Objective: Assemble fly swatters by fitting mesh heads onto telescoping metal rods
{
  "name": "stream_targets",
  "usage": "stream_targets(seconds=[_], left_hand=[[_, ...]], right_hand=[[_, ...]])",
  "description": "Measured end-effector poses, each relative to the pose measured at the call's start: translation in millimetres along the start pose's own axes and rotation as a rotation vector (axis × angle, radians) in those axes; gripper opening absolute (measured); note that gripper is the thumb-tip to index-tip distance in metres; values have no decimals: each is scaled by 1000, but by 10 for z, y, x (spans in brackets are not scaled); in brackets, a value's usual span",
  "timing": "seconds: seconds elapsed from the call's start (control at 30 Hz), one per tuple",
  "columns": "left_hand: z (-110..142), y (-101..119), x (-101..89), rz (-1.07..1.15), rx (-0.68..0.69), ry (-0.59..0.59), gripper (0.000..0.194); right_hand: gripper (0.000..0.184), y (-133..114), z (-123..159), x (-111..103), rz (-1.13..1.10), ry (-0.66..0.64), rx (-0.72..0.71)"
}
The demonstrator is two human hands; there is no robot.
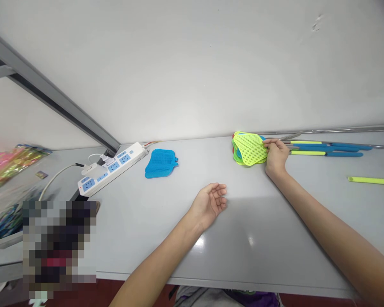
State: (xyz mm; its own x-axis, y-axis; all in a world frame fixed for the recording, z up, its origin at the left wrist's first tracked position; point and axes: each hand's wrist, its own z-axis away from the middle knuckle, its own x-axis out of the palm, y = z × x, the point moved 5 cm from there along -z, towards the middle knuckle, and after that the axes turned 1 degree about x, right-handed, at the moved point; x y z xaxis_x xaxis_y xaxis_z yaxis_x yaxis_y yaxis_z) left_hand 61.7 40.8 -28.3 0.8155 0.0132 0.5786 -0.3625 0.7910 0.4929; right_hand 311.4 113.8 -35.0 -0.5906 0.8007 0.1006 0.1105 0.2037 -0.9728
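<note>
My right hand [276, 156] pinches the neck of a yellow-green fly swatter [250, 148], whose perforated head lies on top of a small pile of swatters. Edges of green, blue and red heads peek out beneath it. To the right of that hand run the blue and yellow-green swatter handles [344, 154]. Palm turned up, my left hand [210, 205] rests above the middle of the table, its fingers apart and loosely bent around nothing. Farther left a loose blue swatter head [161, 163] lies flat, apart from both hands.
A white power strip [113, 169] with plugs and cables lies at the left. A yellow-green tube [371, 181] sits at the right. Thin metal rods [339, 128] run along the wall. Plastic-bagged goods [14, 164] are at far left. The table's front edge [227, 283] is near me.
</note>
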Motion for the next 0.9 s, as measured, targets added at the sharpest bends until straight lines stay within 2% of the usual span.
stream_targets(seconds=[0.9], left_hand=[[11, 9, 23, 4, -7, 11, 11]], right_hand=[[25, -22, 7, 6, 1, 7, -4]])
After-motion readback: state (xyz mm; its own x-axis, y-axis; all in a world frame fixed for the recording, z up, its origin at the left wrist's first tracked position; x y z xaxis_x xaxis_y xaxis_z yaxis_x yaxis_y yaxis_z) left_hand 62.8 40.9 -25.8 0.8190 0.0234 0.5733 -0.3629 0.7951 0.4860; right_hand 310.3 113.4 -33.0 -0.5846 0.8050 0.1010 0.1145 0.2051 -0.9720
